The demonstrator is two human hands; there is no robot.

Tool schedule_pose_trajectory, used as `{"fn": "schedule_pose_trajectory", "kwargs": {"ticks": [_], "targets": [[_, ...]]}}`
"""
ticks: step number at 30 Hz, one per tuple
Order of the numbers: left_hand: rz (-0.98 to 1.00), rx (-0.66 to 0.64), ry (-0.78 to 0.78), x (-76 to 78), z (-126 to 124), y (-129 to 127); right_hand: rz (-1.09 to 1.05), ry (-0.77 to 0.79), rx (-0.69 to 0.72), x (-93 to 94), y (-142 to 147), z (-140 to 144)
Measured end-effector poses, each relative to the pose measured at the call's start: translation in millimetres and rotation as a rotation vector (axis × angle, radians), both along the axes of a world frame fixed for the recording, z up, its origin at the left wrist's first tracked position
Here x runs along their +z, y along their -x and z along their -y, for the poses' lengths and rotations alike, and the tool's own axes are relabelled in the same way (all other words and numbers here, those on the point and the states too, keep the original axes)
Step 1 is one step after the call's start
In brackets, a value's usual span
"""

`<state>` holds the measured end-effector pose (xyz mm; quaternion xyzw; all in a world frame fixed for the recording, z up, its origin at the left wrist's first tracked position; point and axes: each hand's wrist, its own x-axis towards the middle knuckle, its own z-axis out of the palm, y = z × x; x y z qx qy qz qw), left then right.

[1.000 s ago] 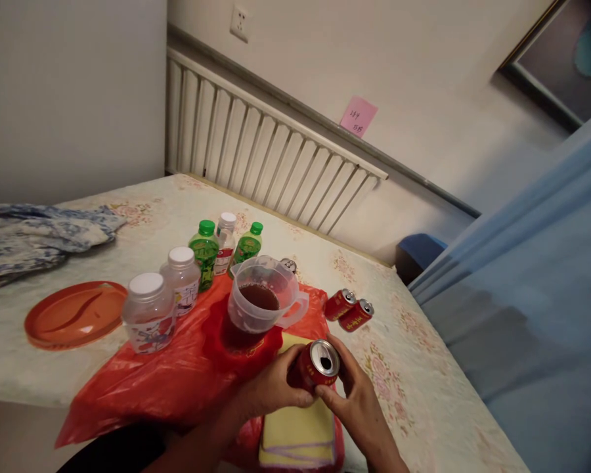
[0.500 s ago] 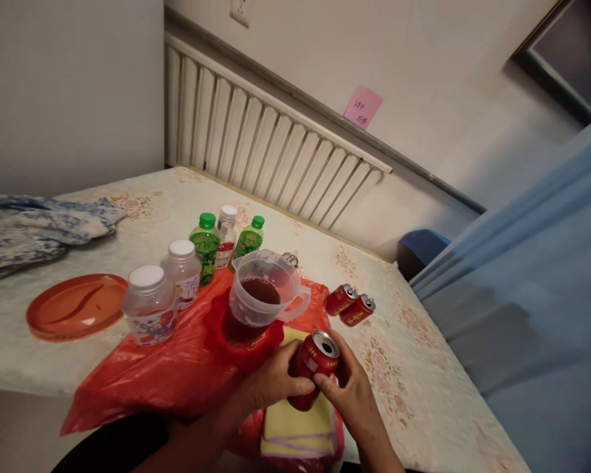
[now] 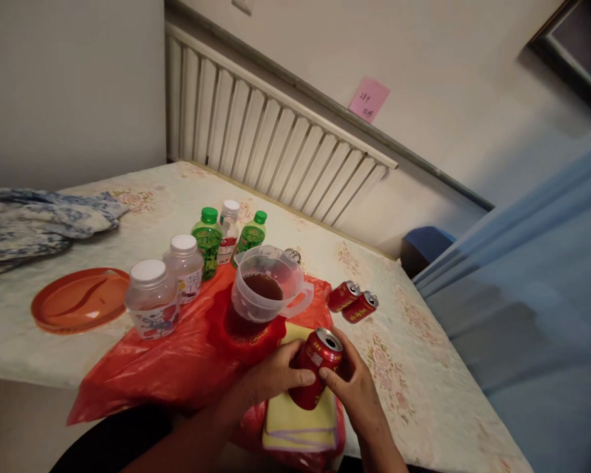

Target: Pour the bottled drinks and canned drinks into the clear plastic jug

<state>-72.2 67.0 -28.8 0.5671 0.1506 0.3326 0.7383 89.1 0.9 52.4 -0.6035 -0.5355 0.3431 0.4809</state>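
A red drink can, its top opened, is held between my two hands above a folded yellow cloth. My left hand grips the can's left side, thumb across the front. From the right, my right hand wraps around it, with its thumb on the front. Just beyond stands a clear plastic measuring jug with dark brown liquid in it, handle to the right. The jug rests on a red scalloped dish, over a red plastic bag.
Two red cans stand right of the jug; another can is partly hidden behind it. Left are white-lidded jars, green-capped bottles, a white-capped bottle, an orange plate and patterned fabric. A blue curtain hangs right.
The can has turned slightly in my hands, showing more of its printed code on the front. The camera view has shifted a little; the other objects keep their places.
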Motion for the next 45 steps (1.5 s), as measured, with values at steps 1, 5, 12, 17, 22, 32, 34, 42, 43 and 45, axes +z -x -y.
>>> {"fn": "schedule_pose_trajectory", "kwargs": {"ticks": [1, 5, 12, 17, 22, 32, 34, 42, 43, 45], "targets": [[0.004, 0.01, 0.012, 0.3, 0, 0, 0.003, 0.006, 0.001, 0.2, 0, 0], [0.024, 0.018, 0.043, 3.2, 0, -1, -0.002, 0.013, 0.004, -0.2, -2, 0], [0.029, 0.033, 0.061, 1.7, -2, -2, -0.117, 0.035, 0.063, -3.1, -3, -2], [0.04, 0.044, 0.08, -4.2, -4, -5, -0.129, 0.035, 0.056, -3.7, -2, -3], [0.113, -0.016, 0.098, -1.4, -4, -4, -0.159, 0.037, 0.067, -3.5, -5, -5], [0.134, -0.015, 0.105, 3.8, -5, -3, -0.281, 0.033, 0.071, -9.4, -12, -7], [0.108, 0.01, 0.098, 4.3, -5, -3, -0.294, 0.029, 0.051, -13.1, -10, -7], [0.011, 0.056, 0.055, 8.7, -6, -1, -0.262, 0.03, 0.062, -16.4, -3, -4], [0.006, 0.059, 0.057, 8.3, -6, -2, -0.255, 0.032, 0.06, -14.9, -1, -4], [0.012, 0.07, 0.062, 7.3, -6, -2, -0.244, 0.037, 0.048, -12.3, 1, -4]]}}
